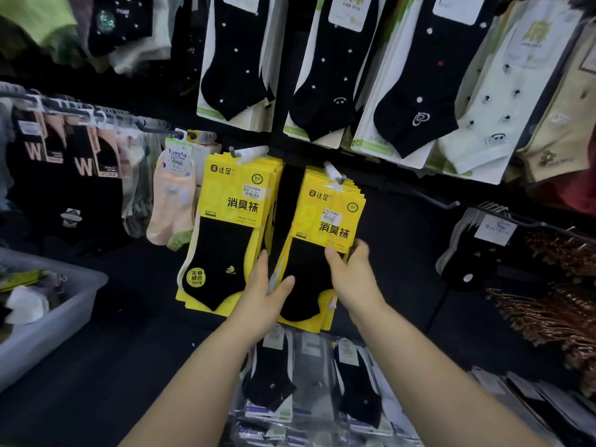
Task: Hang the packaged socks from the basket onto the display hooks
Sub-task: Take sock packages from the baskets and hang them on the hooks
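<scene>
Both hands are on the right yellow stack (pixel 325 221) of packaged socks, which hangs from its hook (pixel 335 175) on the dark wall. The left hand (pixel 267 295) pinches the stack's left edge low down, thumb lying across the black sock on the front, fingers running up the gap beside it. The right hand (pixel 351 275) wraps round the right edge just under the yellow header card, thumb in front, fingers behind. So both are clamped on the same stack.

Handling-wise, my guess is these are light, with flat, fairly stiff card backing. The sleeves look glossy, so probably a bit slippery. The staggered corners up top show the packs like to fan out. I'd hold them by the card edges, or by the header near the hole when threading onto a hook, since the sock part is soft.

Counts:
- Two yellow stacks side by side, the left yellow stack (pixel 225 237) on its own peg. Each has several packs, but I can't count them exactly.
- Three black-sock packs (pixel 329 75) in the row above.
- One bare hook (pixel 448 204) off to the right.
- One grey basket (pixel 48 330) at the left with packs inside.
</scene>
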`<state>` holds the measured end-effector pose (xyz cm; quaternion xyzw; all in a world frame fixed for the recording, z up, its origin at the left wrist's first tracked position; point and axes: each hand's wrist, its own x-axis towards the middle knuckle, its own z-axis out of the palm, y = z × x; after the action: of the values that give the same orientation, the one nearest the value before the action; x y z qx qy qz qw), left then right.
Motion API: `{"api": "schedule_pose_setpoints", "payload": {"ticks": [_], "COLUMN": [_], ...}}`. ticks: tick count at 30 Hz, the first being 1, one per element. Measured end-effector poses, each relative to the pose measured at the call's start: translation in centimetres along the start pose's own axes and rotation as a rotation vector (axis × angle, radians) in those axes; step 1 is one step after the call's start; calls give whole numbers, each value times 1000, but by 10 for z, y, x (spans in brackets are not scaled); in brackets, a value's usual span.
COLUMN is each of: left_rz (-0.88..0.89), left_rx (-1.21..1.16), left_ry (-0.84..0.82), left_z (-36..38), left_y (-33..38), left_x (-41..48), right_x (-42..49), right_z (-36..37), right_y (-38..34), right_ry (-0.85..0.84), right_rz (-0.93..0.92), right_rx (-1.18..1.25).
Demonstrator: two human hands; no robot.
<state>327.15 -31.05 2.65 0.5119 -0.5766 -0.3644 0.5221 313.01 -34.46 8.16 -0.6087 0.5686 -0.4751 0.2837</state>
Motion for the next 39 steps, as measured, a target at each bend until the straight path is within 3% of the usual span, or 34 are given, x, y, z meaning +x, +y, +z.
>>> {"api": "schedule_pose_setpoints", "payload": {"ticks": [4,9,18,29,34,39], "left_rz": [-10,27,-100,-320,-380,-357], "left_rx": [3,19,144,276,441,547], "left_ry": [-63,-28,-101,-379,-412,-465], "left_z": [9,10,10,37,37,36], "left_y": [-1,-2,-17,-81,-122,-138], "left_x": [13,7,-57,-168,-185,-179], "right_x": [-8,-10,-55,-170,-205,-219], "right_z": [13,12,-18,-17,4,43], "right_y": [7,15,55,154,233,279], "right_ry": [-69,-108,-339,-637,-731,-704], "right_rz": [-21,-7,234,436,307,120], "right_rx": [-55,-45,-123,-168,-503,-778]}}
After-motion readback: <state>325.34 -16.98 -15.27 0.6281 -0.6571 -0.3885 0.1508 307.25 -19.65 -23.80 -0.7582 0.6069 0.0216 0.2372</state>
